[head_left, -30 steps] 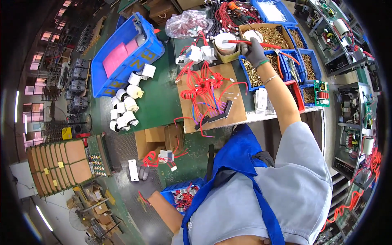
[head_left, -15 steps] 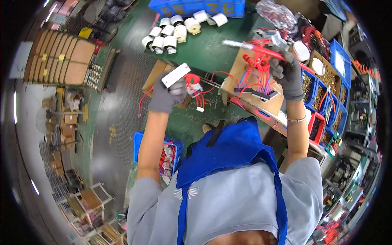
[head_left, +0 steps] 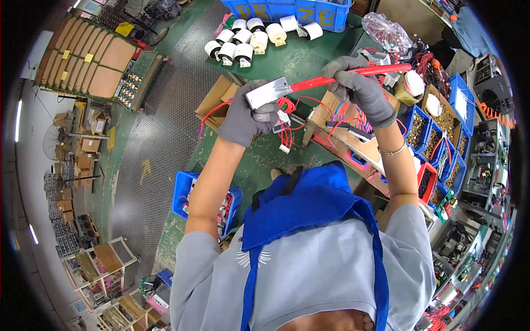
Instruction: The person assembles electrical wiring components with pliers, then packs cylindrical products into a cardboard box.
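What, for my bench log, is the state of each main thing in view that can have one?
Left hand, closed around the white plate
White plate, held
Right hand, closed around the red-handled tool
Red-handled tool, held, metal end at the plate; contact unclear
Cardboard box, open
Lower blue bin, open, parts inside
Plastic bag, crumpled
White cylinders, grouped, untouched

A green table [head_left: 295, 62] carries a large blue crate [head_left: 284, 12], and a cluster of white cylinders [head_left: 243, 37] lies just in front of that crate. The workbench [head_left: 338, 150], to the right of the crate, bears a crumpled plastic bag [head_left: 386, 33], a cardboard sheet [head_left: 371, 150], blue bins [head_left: 429, 135] and a red bin [head_left: 433, 187]. Red and purple wires [head_left: 356, 117] lie on the sheet.
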Motion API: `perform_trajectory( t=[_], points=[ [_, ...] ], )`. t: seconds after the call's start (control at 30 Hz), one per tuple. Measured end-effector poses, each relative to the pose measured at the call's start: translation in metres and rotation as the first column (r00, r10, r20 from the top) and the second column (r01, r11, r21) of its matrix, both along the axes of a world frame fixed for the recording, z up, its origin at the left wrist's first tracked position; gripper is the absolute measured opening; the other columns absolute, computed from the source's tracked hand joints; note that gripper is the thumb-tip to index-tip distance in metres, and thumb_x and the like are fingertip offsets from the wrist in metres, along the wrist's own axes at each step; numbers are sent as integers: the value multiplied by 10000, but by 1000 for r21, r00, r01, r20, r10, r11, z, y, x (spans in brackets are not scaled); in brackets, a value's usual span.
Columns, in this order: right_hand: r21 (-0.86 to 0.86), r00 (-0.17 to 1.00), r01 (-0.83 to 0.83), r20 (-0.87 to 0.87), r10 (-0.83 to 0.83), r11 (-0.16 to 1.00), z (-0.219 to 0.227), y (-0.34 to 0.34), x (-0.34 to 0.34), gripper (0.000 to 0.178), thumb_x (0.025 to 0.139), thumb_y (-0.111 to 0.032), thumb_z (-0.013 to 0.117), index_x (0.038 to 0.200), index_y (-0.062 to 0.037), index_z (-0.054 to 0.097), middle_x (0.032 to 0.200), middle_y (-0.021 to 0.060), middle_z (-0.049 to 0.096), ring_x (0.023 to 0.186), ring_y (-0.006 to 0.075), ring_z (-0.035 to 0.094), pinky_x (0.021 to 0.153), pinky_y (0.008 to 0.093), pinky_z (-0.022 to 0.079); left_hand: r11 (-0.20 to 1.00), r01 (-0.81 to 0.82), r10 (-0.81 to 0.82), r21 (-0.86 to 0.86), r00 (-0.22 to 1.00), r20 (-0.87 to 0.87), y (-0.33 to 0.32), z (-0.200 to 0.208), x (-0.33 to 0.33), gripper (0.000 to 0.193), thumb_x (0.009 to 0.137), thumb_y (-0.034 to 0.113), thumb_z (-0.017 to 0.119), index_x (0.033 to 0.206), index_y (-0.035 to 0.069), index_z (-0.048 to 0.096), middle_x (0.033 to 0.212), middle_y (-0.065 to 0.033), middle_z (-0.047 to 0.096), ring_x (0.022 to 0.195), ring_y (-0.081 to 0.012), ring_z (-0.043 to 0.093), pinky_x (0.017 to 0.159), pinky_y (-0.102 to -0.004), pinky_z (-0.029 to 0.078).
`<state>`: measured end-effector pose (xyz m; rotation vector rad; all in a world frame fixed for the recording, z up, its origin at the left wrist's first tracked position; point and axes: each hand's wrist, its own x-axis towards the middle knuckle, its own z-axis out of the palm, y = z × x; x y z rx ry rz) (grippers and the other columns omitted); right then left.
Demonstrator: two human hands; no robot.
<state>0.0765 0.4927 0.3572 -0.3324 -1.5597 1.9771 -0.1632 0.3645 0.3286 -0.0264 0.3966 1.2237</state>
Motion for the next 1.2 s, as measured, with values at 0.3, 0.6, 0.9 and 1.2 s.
perform_trajectory(
  t=[0.3,0.6,0.9,1.2],
  points=[
    [-35,991,133,24,-132,990,-21,35,27,240,865,-164,527,988,18,624,722,51,614,492,41,472,448,179,372,1000,-9,9,2,1000,19,0,12,9,301,884,223,473,958,-51,574,524,23,430,381,-47,316,298,-192,283],
    [-25,918,393,69,-390,919,34,-24,11,332,939,-295,495,904,8,624,511,10,507,336,45,375,320,206,262,998,-61,57,-34,991,-118,15,9,13,247,894,227,493,923,-2,582,646,-63,564,383,-72,344,291,-190,262],
    [101,762,645,-18,-647,757,43,-33,5,355,930,-261,504,747,17,627,502,23,528,395,45,426,378,201,310,995,-94,89,-36,989,-118,15,12,16,287,876,233,526,962,-33,590,574,-33,503,390,-72,325,303,-203,280],
    [157,792,610,-92,-604,776,47,-38,5,279,904,-205,536,770,21,629,531,16,544,442,56,488,414,204,353,989,-120,106,-91,984,-145,10,8,19,313,882,256,514,985,-31,584,522,19,391,382,-63,301,293,-191,239]
  ],
)
